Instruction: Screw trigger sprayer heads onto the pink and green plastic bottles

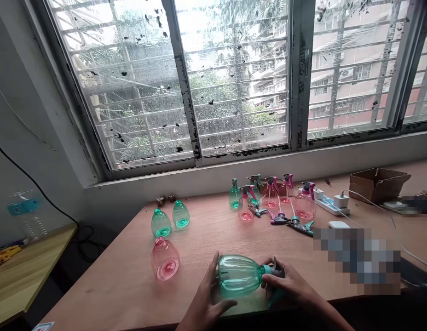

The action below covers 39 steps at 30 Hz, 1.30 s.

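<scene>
A green spray bottle [239, 276] lies on its side in the air over the table's front edge, its base to the left and its neck to the right. My left hand [211, 294] is curved around the base end, thumb below. At the neck, my right hand [285, 280] has its fingers closed on the dark grey and green spray head [270, 271]. The trigger part is mostly hidden by the fingers. Left of my hands stand a pink bottle [165, 262] and two green bottles, one nearer [161, 224] and one farther [181, 215], all without spray heads.
Several pink and green bottles with spray heads, including a pink one [305, 204], stand near the window. Loose spray heads [299, 225] lie before them. To the right are a white power strip [329, 203], a cardboard box [377, 186] and cables. A lower wooden table [37, 271] is at left.
</scene>
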Each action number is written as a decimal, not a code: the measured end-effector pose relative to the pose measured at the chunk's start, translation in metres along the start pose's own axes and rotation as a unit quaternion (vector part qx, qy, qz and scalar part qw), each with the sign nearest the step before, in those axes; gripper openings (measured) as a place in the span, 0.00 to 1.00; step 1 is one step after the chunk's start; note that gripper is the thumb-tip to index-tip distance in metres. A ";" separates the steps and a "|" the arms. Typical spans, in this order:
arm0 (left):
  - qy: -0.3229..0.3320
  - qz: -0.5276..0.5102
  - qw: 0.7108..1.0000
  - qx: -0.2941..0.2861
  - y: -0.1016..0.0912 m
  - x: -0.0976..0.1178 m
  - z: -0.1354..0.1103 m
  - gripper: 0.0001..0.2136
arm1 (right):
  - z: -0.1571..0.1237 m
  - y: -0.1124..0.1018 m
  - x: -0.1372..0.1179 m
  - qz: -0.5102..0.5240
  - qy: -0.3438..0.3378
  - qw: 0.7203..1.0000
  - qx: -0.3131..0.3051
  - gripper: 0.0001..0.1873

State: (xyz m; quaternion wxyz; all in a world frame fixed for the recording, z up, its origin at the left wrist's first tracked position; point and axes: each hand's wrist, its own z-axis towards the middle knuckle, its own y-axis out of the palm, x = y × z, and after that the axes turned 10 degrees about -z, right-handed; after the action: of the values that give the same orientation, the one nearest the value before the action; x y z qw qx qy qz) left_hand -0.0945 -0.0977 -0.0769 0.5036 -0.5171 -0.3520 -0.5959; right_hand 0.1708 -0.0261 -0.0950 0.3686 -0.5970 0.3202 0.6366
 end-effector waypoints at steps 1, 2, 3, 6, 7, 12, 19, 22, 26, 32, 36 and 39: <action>0.001 0.004 1.000 -0.002 0.000 0.001 0.000 0.47 | 0.000 0.000 0.000 0.000 -0.001 1.000 0.002 0.24; 0.001 0.004 1.000 -0.007 0.000 0.001 -0.001 0.47 | 0.000 0.000 0.000 -0.001 -0.002 1.000 0.001 0.24; -0.001 -0.001 1.000 -0.012 0.000 0.001 -0.001 0.47 | 0.000 0.000 -0.001 -0.002 -0.001 1.000 0.002 0.24; -0.011 -0.030 0.999 -0.014 0.000 0.000 -0.002 0.51 | -0.001 0.001 -0.003 -0.004 0.001 1.000 0.007 0.24; -0.016 -0.037 0.999 -0.010 -0.001 -0.001 -0.003 0.51 | -0.001 0.001 -0.003 -0.005 0.002 1.000 0.008 0.24; -0.010 0.000 1.000 0.014 -0.003 -0.007 -0.002 0.45 | -0.001 0.001 -0.006 -0.010 0.005 1.000 0.016 0.25; 0.002 0.010 1.000 0.004 0.000 -0.002 -0.001 0.47 | -0.002 0.002 -0.008 0.004 -0.010 1.000 0.019 0.24; -0.006 0.003 1.000 0.017 -0.001 -0.004 0.000 0.55 | -0.002 0.002 -0.007 0.012 -0.011 1.000 0.020 0.24; -0.015 0.019 0.999 0.045 -0.003 -0.007 0.000 0.48 | -0.002 0.003 -0.007 0.013 -0.011 1.000 0.023 0.23; -0.003 0.049 0.998 0.027 -0.002 -0.003 0.000 0.44 | -0.001 0.001 -0.005 0.016 -0.016 0.999 0.027 0.23; 0.011 0.057 0.998 0.008 -0.003 -0.007 -0.001 0.49 | 0.001 0.000 -0.002 0.024 -0.009 1.000 0.011 0.24; 0.019 0.041 0.999 0.001 -0.004 -0.009 -0.002 0.49 | 0.001 0.000 0.000 0.032 -0.009 0.999 0.001 0.24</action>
State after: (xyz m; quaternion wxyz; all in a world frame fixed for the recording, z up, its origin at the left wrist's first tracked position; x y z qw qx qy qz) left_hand -0.0994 -0.0967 -0.0854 0.5349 -0.5190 -0.3212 -0.5842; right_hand 0.1702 -0.0254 -0.0948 0.3520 -0.5802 0.3364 0.6529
